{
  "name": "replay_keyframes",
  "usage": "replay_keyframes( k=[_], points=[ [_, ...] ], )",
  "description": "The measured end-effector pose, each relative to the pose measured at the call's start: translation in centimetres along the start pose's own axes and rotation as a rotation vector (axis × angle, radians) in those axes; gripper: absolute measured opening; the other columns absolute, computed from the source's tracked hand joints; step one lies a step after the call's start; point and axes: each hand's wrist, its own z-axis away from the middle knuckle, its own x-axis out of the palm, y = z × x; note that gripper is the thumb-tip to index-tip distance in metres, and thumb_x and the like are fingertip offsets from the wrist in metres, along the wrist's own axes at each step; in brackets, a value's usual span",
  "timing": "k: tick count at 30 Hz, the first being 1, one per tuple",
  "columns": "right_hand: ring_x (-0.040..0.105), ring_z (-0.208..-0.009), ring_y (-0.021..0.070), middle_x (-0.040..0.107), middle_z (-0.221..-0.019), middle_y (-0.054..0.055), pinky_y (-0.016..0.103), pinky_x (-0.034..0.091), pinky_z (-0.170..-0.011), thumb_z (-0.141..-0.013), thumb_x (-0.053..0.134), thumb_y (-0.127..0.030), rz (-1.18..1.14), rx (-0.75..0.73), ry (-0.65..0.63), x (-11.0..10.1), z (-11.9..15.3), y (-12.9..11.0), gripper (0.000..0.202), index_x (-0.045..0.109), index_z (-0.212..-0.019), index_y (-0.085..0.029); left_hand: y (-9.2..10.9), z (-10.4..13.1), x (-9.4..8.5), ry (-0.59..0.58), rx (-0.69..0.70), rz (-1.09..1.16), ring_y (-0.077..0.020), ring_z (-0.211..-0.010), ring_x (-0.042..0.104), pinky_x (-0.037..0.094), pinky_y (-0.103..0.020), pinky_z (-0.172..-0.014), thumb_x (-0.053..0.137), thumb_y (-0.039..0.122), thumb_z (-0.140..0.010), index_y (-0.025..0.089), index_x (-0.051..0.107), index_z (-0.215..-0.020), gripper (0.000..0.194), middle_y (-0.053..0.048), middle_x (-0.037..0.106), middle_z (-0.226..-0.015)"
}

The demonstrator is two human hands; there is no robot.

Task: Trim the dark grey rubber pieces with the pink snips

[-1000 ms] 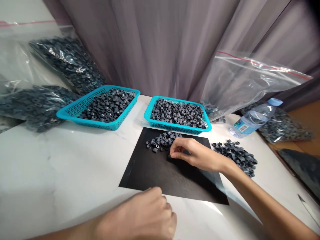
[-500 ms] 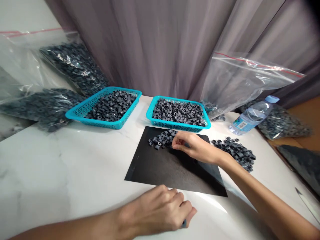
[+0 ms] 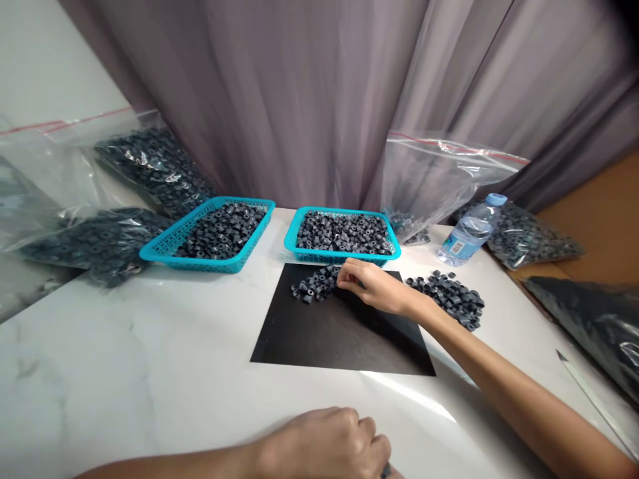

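My right hand (image 3: 362,283) reaches over the black sheet (image 3: 319,332). Its thumb and fingers are pinched together at the right end of a small pile of dark grey ring-shaped pieces (image 3: 314,285); whatever sits between the fingertips is hidden. My left hand (image 3: 334,442) is closed, back upward, over the white table near the bottom edge. A bit of a small dark grey piece (image 3: 385,470) shows between its thumb and forefinger. To the right of the sheet lies a second loose pile of grey pieces (image 3: 452,299).
Two blue baskets (image 3: 234,266) (image 3: 344,255) full of grey pieces stand behind the sheet. Bags of pieces (image 3: 154,166) lean at left; an open zip bag (image 3: 429,173), a water bottle (image 3: 469,229) and another filled bag (image 3: 529,233) are right. A thin pointed tool (image 3: 589,392) lies at far right.
The view has tilted up and shifted, so my left hand appears lower. My right hand stays pinched at the pile on the sheet, and my left hand stays closed.
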Motion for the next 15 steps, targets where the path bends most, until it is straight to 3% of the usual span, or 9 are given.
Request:
replay_keyframes(
  k=[3, 7, 9, 10, 12, 13, 15],
  points=[
    [0.052, -0.079, 0.0169, 0.06, -0.092, 0.004, 0.03, 0.042, -0.074, -0.1, 0.055, -0.019, -0.024, 0.007, 0.006, 0.0, 0.0, -0.2, 0.012, 0.061, -0.09, -0.018, 0.4, 0.0, 0.5, -0.061, -0.058, 0.014, -0.0129, -0.044, 0.05, 0.024, -0.032, -0.036, 0.074, 0.029, -0.087, 0.02, 0.054, -0.068, 0.028, 0.003, 0.055, -0.056],
    [0.054, -0.079, 0.0172, 0.062, -0.09, 0.004, 0.031, 0.044, -0.074, -0.1, 0.056, -0.027, -0.096, 0.039, 0.013, -0.1, 0.1, -0.3, 0.015, 0.062, -0.09, -0.017, -1.3, -0.1, -0.2, -0.004, -0.039, 0.209, -0.0135, -0.051, 0.054, 0.023, -0.032, -0.04, 0.068, 0.023, -0.092, 0.02, 0.059, -0.077, 0.017, 0.003, 0.061, -0.063],
    [0.057, -0.081, 0.0178, 0.064, -0.092, 0.005, 0.032, 0.046, -0.076, -0.101, 0.057, -0.033, -0.153, 0.061, 0.016, -0.3, 0.2, -0.3, 0.019, 0.063, -0.093, -0.017, -3.4, -0.4, -1.0, 0.052, -0.238, 0.522, -0.0113, -0.052, 0.05, 0.028, -0.028, -0.045, 0.058, 0.026, -0.098, 0.02, 0.055, -0.073, 0.026, 0.003, 0.058, -0.061],
    [0.058, -0.082, 0.018, 0.065, -0.093, 0.006, 0.032, 0.048, -0.077, -0.101, 0.058, -0.036, -0.183, 0.069, 0.016, -0.4, 0.3, -0.4, 0.022, 0.063, -0.094, -0.016, -4.6, -0.5, -1.4, 0.06, -0.401, 0.724, -0.0093, -0.052, 0.048, 0.032, -0.025, -0.048, 0.052, 0.027, -0.1, 0.019, 0.052, -0.069, 0.032, 0.004, 0.054, -0.06],
    [0.06, -0.084, 0.018, 0.066, -0.094, 0.006, 0.032, 0.05, -0.078, -0.101, 0.056, -0.043, -0.243, 0.079, 0.009, -0.5, 0.3, -0.8, 0.028, 0.063, -0.097, -0.016, -6.9, -0.6, -1.7, 0.195, -0.828, 1.012, -0.008, -0.052, 0.042, 0.03, -0.023, -0.049, 0.043, 0.038, -0.104, 0.019, 0.045, -0.064, 0.044, 0.005, 0.045, -0.058],
    [0.061, -0.085, 0.0177, 0.066, -0.095, 0.006, 0.031, 0.05, -0.078, -0.101, 0.056, -0.045, -0.298, 0.086, -0.003, -0.6, 0.3, -1.1, 0.03, 0.062, -0.098, -0.016, -8.0, -0.6, -1.7, 0.274, -0.99, 1.146, -0.0074, -0.05, 0.039, 0.028, -0.022, -0.047, 0.042, 0.045, -0.103, 0.019, 0.044, -0.066, 0.045, 0.005, 0.044, -0.059],
    [0.062, -0.085, 0.0171, 0.066, -0.093, 0.004, 0.03, 0.051, -0.079, -0.1, 0.058, -0.047, -0.455, 0.102, -0.043, -0.7, 0.3, -2.1, 0.031, 0.061, -0.098, -0.016, -9.5, -0.4, -1.3, 0.394, -1.164, 1.363, -0.0061, -0.047, 0.036, 0.025, -0.019, -0.044, 0.053, 0.053, -0.096, 0.019, 0.044, -0.068, 0.045, 0.006, 0.044, -0.058]
  ],
)
